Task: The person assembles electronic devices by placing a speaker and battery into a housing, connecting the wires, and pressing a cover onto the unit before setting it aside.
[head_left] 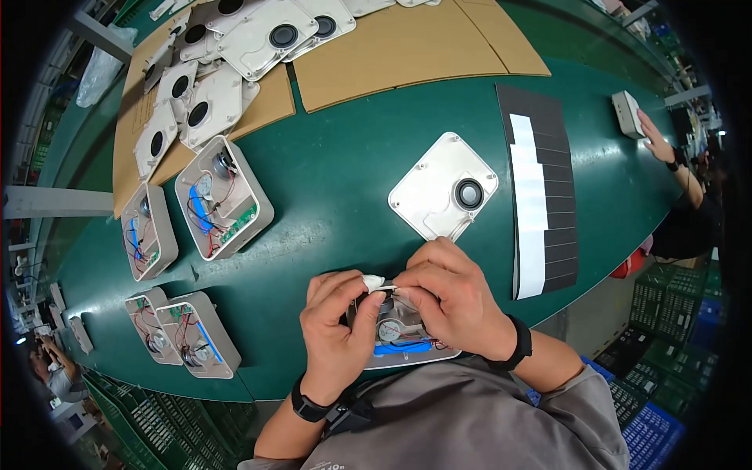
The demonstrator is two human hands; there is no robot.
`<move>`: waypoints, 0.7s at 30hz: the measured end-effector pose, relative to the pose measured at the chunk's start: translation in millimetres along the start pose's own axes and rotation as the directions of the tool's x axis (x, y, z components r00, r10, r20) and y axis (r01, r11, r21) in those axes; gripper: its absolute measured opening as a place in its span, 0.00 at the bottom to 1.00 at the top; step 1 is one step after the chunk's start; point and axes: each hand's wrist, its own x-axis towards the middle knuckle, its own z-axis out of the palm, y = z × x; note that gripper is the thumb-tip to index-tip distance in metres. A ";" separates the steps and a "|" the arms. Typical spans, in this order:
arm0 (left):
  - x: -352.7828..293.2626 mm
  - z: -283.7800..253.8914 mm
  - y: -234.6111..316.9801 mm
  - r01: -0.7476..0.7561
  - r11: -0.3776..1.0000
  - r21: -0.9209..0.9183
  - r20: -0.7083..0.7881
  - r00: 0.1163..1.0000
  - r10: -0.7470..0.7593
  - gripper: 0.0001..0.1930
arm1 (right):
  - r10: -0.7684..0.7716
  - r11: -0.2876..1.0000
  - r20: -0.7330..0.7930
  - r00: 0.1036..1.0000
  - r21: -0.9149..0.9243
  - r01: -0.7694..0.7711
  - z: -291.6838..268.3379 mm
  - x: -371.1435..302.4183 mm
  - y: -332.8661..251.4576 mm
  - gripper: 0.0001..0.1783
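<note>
Both hands meet just above an open light-grey plastic housing [415, 360] at the table's near edge. Inside it are a blue cylindrical battery [403, 348], thin wires and a round silver part [388, 330]. My left hand [333, 329] is closed in a pinch, with white material at its index fingertip. Opposite it, my right hand [454, 301] pinches a small thin white piece [386, 287] between thumb and finger. Fingers partly hide that piece and the housing's far side. Beyond the right hand lies a white cover plate [427, 184] with a round black-rimmed speaker [469, 193].
A black sheet of strips [560, 211] with white backing [529, 204] lies right of the cover. Several open housings [262, 200] with wired parts stand at left. Piled cover plates [251, 47] lie on cardboard [392, 55]. Far right, another person's hand [656, 139] touches a white box [627, 115].
</note>
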 end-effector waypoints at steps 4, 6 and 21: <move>-2.5 3.6 -2.5 -0.032 0.999 0.009 -0.009 0.999 0.032 0.11 | -0.012 0.999 -0.002 1.000 -0.033 0.012 -1.0 -2.1 -2.8 0.09; -5.8 4.4 -5.7 -0.033 0.999 -0.003 -0.039 0.999 0.033 0.11 | 0.046 0.998 0.025 0.999 0.030 -0.047 -4.1 -1.4 -8.2 0.10; -24.4 3.0 -2.7 -0.316 0.943 0.104 -0.001 0.948 0.318 0.26 | -0.255 0.831 0.141 0.957 -0.474 0.291 -5.3 -49.1 -41.0 0.13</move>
